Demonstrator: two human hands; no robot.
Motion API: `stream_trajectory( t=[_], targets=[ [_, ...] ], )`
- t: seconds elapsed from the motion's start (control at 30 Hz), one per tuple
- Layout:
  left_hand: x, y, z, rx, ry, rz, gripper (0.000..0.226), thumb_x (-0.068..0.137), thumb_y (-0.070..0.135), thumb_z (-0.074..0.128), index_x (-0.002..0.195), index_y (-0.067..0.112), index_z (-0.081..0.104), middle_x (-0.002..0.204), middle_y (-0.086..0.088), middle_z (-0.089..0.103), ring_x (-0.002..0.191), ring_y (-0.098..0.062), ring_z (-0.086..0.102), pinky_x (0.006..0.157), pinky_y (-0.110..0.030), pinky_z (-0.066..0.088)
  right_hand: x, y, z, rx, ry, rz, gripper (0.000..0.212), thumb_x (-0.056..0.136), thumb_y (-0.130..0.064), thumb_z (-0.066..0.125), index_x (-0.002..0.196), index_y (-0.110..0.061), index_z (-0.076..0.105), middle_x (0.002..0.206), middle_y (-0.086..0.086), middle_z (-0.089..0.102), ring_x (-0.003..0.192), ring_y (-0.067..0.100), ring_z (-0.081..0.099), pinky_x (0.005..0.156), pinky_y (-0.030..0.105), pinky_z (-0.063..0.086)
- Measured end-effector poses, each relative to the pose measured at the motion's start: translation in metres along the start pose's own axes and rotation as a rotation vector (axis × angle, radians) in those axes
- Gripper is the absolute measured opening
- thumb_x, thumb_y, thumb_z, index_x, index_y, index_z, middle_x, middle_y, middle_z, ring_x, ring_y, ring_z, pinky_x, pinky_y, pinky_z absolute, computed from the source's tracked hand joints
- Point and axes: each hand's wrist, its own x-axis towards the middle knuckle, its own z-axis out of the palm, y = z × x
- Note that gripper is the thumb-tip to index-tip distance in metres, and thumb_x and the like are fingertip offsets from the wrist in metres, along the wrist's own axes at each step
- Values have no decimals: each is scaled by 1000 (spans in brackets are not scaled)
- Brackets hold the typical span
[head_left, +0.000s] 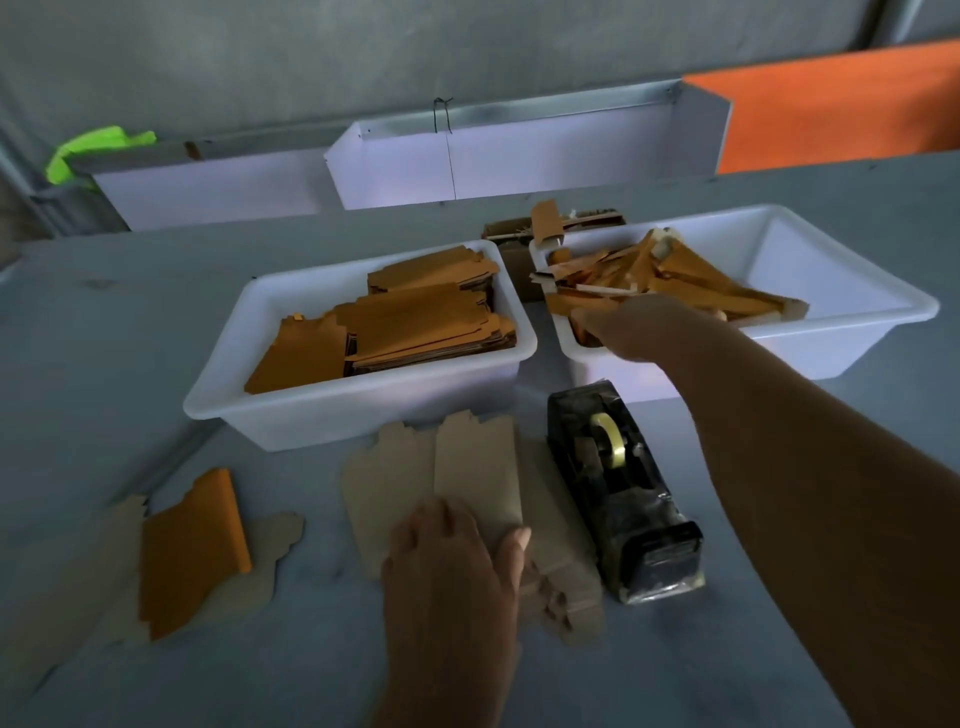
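Note:
My left hand (457, 561) lies flat on a pale, unfolded cardboard blank (467, 478) on the grey table, fingers straight and pressing it down. My right hand (639, 327) reaches over the front rim of the right white tub (883, 312), at the pile of folded orange card pieces (675, 280) inside; its fingertips are blurred and partly hidden, so whether they hold a piece is unclear. The left white tub (291, 410) holds stacked flat orange blanks (415, 322).
A black tape dispenser (618, 488) with a yellowish roll stands right of the blank, under my right forearm. Another blank (192, 551), orange face partly up, lies at the left. White bins (467, 156) and an orange panel (841, 104) line the back.

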Motion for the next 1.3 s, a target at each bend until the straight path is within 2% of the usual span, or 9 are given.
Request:
stream_trajectory(
  t=[0.23,0.37,0.5,0.63,0.77,1.0,1.13,1.2,1.3],
  targets=[
    [0,-4,-2,-70,35,15,52,92,61,25,123,24,45,127,9,45,122,-15,38,101,-24,32,0,23,-22,-350,250,127,73,89,-56,44,136,0,38,139,24,41,129,41,37,109,55,28],
    [-2,-3,-1,-117,34,70,39,100,43,21,129,24,39,131,7,42,122,-14,40,102,-25,32,-49,32,-22,-234,465,-85,40,91,-36,47,109,-1,57,121,20,53,113,38,48,98,48,42],
    [-4,0,-7,-479,66,-56,53,91,30,57,141,23,38,133,2,46,119,-19,43,99,-29,37,-95,45,-10,-62,630,-323,27,91,-31,55,97,-5,62,122,14,54,112,32,50,87,36,41],
    [7,-9,-13,-958,-29,-294,43,72,16,81,100,30,52,98,6,62,86,-9,61,71,-24,48,-133,53,7,106,555,-409,23,89,-32,60,102,-14,64,117,4,60,87,11,52,59,9,32],
    [9,-17,-10,-1192,-143,-452,36,68,9,84,93,21,60,83,1,71,76,-12,66,65,-25,50,-169,67,21,284,409,-398,16,86,-28,63,99,-22,67,109,-6,65,73,-12,50,60,-11,31],
    [3,-37,-25,-1314,-223,-415,10,87,7,65,85,-2,66,70,-13,73,59,-16,70,49,-22,52,-203,72,35,429,381,-389,10,81,-18,67,82,-28,67,105,-19,65,69,-6,63,61,-6,35],
    [-15,-44,-48,-985,-20,-161,26,83,33,66,69,11,65,63,-11,63,58,-14,59,55,-21,43,-217,62,41,346,468,-460,17,83,-36,58,94,-27,67,104,-21,63,69,-10,57,68,-6,35],
    [-25,-41,-63,-1314,-116,-158,28,69,29,71,76,2,68,70,-17,65,69,-18,65,60,-17,53,-224,55,41,553,335,-425,36,74,-53,49,97,-32,67,93,-23,68,79,-9,63,65,-3,39],
    [-31,-34,-68,-1684,-436,-214,35,55,12,69,78,-14,65,92,-30,69,88,-35,70,63,-31,59,-227,52,42,796,116,-372,46,64,-59,53,97,-32,69,85,-22,71,79,-11,63,61,1,43]
  ],
)
